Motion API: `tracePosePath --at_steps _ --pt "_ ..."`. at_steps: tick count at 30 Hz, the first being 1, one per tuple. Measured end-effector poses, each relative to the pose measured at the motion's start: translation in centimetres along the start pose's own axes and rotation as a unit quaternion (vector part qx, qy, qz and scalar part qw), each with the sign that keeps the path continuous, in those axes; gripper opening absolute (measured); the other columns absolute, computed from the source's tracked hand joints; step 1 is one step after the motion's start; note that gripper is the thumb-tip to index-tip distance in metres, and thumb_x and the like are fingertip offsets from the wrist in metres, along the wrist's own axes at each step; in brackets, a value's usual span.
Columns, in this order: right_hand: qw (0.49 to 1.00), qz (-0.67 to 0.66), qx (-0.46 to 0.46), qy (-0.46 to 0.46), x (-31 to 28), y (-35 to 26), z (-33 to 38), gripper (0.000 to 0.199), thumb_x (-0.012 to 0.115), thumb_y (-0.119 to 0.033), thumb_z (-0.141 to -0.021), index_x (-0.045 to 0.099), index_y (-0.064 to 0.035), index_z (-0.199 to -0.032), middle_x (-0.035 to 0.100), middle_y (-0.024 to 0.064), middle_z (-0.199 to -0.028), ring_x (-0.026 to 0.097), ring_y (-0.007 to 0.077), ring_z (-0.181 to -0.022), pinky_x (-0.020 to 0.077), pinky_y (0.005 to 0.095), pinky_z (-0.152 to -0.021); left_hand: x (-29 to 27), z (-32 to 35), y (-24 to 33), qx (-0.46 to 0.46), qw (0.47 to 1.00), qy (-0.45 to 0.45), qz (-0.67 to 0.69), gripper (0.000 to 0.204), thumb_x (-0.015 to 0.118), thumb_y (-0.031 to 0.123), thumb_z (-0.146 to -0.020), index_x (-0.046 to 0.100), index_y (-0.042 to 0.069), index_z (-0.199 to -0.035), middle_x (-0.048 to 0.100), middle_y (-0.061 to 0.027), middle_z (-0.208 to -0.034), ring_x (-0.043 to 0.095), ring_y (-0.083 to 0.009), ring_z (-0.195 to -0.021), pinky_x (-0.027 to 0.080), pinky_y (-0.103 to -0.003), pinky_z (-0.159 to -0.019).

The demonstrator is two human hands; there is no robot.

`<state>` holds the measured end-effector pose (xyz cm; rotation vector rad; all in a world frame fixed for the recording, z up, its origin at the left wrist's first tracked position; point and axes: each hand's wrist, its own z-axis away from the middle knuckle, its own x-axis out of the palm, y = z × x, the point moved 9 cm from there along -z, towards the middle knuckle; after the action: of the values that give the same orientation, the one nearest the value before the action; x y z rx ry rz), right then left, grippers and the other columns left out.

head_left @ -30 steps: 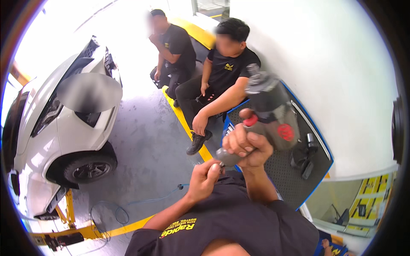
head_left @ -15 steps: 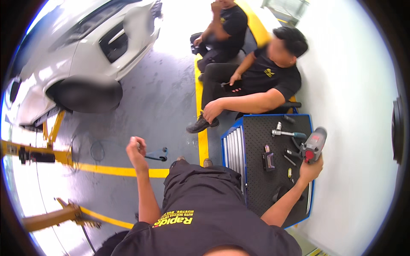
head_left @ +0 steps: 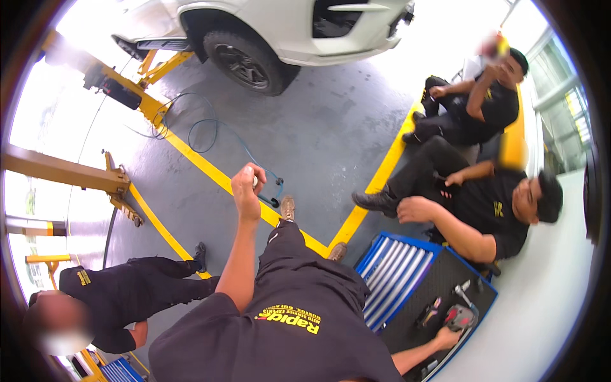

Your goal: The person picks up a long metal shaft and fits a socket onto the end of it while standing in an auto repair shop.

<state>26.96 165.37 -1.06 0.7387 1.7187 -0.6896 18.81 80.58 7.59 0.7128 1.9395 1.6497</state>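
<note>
In the right hand sits a power tool.

Parts in hand: two bare hands, the left hand and the right hand; one small, pale, rounded object; one red-and-dark-grey power tool. Storage units: two blue metal drawer cabinets. Surroundings: one white-bodied vehicle, three black-clad co-workers and two brown shoes on the wearer.

auto wkshp, veh, lift arm, tool cab
</note>
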Motion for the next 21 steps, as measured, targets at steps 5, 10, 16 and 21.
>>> tracePosePath --at_steps 5,10,16,21 --pt "0.948 0.221 0.109 -0.203 -3.1 -4.5 0.8 0.058 0.072 -0.023 -0.081 0.062 -0.0035 -0.135 0.067 0.0239 -0.123 0.063 0.042 -0.113 0.0463 0.0489 -0.105 -8.0 -5.8 -1.8 0.065 0.996 0.033 0.043 0.038 0.058 0.038 -0.101 0.057 0.005 -0.082 0.044 0.0065 -0.064 0.034 -0.0017 -0.056 0.024 -0.022 -0.051" --pt "0.935 -0.135 -0.286 0.161 -16.0 -38.7 11.4 0.052 0.065 -0.019 -0.085 0.059 0.0061 -0.131 0.066 0.025 -0.121 0.064 0.0399 -0.109 0.0469 0.0484 -0.101 -17.8 -13.4 2.3 0.102 0.981 0.141 0.085 0.019 0.066 0.019 -0.095 0.053 0.006 -0.089 0.044 0.007 -0.066 0.035 -0.0013 -0.054 0.028 -0.021 -0.05" --pt "0.723 -0.312 -0.508 -0.348 -3.4 -71.0 44.5 0.069 0.076 -0.006 -0.081 0.051 -0.0056 -0.145 0.064 0.0185 -0.123 0.065 0.0283 -0.102 0.0517 0.0392 -0.095 -33.7 -20.5 19.7 0.381 0.821 0.045 0.423 0.022 0.051 0.017 -0.102 0.039 0.014 -0.085 0.029 0.0062 -0.06 0.02 -0.0027 -0.046 0.016 -0.024 -0.042" --pt "0.528 -0.289 -0.597 -0.53 -1.9 -84.8 73.4 0.114 0.087 -0.019 -0.074 0.017 -0.0138 -0.164 0.059 0.0246 -0.129 0.066 0.0325 -0.098 0.0514 0.043 -0.099 -46.9 -21.1 29.3 0.465 0.787 -0.032 0.405 0.03 0.065 0.017 -0.092 0.06 0.013 -0.062 0.045 0.0049 -0.054 0.035 -0.0021 -0.042 0.018 -0.023 -0.043"
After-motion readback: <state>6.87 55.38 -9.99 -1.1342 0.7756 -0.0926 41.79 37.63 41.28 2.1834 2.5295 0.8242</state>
